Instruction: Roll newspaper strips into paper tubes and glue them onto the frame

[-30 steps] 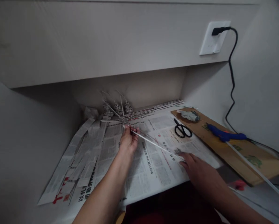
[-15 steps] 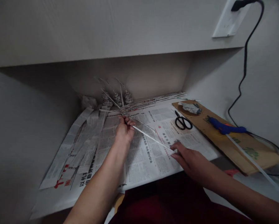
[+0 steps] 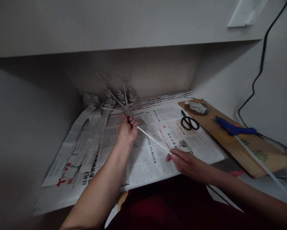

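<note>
My left hand (image 3: pixel 129 129) is closed at the near side of a small woven piece of rolled paper (image 3: pixel 127 109), from which several paper sticks fan out. Between my two hands runs one white rolled-paper stick (image 3: pixel 154 140), slanting down to the right. Its lower end sits pinched in the fingers of my right hand (image 3: pixel 181 159). Another stick (image 3: pixel 149 124) points right from the woven piece, just above the held one. Newspaper sheets (image 3: pixel 143 166) lie beneath both hands. What my left fingers grip inside is partly hidden.
Black scissors (image 3: pixel 189 122) lie right of my hands. Beyond them, a blue glue gun (image 3: pixel 234 127) and a crumpled wrapper (image 3: pixel 198 108) rest on cardboard (image 3: pixel 217 140). Paper strips (image 3: pixel 68 150) cover the left. Small woven cones (image 3: pixel 120 95) and a stick bundle (image 3: pixel 164 97) are at the back.
My right hand has moved a little left and its grip on the paper stick has shifted. My left hand stays at the woven piece. The whole view has tilted slightly.
</note>
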`<act>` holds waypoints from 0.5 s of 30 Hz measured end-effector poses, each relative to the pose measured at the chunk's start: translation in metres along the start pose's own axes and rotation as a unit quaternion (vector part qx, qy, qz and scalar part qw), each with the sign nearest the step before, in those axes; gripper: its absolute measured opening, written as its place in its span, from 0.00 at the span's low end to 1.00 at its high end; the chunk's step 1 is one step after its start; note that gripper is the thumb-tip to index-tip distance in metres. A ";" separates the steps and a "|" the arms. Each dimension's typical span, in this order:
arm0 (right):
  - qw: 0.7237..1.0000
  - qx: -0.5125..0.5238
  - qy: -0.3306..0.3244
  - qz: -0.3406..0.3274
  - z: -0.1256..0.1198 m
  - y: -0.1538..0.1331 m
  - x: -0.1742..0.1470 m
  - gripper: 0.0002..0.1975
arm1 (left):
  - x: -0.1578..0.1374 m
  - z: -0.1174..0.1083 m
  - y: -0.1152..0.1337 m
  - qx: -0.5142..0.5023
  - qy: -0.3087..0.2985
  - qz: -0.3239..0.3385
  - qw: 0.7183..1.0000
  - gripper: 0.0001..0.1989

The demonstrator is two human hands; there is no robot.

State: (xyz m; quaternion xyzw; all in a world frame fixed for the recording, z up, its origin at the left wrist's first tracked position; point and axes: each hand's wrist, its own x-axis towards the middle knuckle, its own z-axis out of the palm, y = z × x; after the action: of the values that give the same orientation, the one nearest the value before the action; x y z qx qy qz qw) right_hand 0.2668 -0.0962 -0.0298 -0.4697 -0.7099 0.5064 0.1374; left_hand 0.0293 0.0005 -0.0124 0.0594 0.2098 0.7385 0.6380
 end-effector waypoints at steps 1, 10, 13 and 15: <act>0.992 -0.109 0.063 -0.022 0.002 -0.003 0.005 0.16 | 0.001 -0.001 -0.001 0.001 0.002 0.001 1.000 0.18; 0.986 0.131 -0.096 0.031 0.000 -0.009 0.018 0.19 | -0.001 -0.002 -0.005 0.001 -0.012 -0.022 1.000 0.17; 0.940 0.277 -0.190 0.063 -0.006 -0.001 0.015 0.19 | -0.003 -0.001 -0.005 -0.002 -0.022 -0.029 0.999 0.16; 0.947 0.267 -0.173 0.055 -0.007 0.000 0.016 0.19 | -0.002 -0.002 -0.006 -0.005 -0.024 -0.029 0.999 0.16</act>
State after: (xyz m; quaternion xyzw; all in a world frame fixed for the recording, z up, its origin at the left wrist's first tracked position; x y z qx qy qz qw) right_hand 0.2629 -0.0792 -0.0312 -0.3592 -0.5350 0.7574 0.1050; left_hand 0.0347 -0.0013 -0.0162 0.0677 0.1925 0.7193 0.6640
